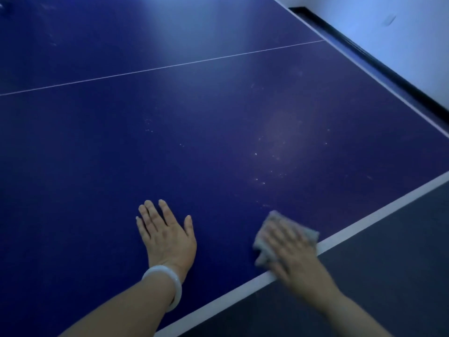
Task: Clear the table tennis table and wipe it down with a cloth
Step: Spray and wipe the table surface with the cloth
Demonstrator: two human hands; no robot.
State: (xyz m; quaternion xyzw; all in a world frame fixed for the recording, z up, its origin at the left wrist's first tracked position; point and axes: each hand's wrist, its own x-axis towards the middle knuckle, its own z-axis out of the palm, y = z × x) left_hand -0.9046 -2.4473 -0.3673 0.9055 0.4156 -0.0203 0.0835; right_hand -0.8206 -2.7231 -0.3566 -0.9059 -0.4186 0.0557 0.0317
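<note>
The blue table tennis table (170, 132) fills most of the head view, with a thin white centre line and a white border along its near edge. My left hand (166, 235) lies flat on the top with fingers spread, a white bangle on the wrist. My right hand (289, 249) presses a grey cloth (267, 244) onto the table close to the white edge line; hand and cloth are blurred by motion. Small white specks dot the surface ahead of the cloth.
A dark grey floor (379, 259) lies below the table's near right edge. A white wall (401, 45) with a black skirting strip runs along the table's far right side.
</note>
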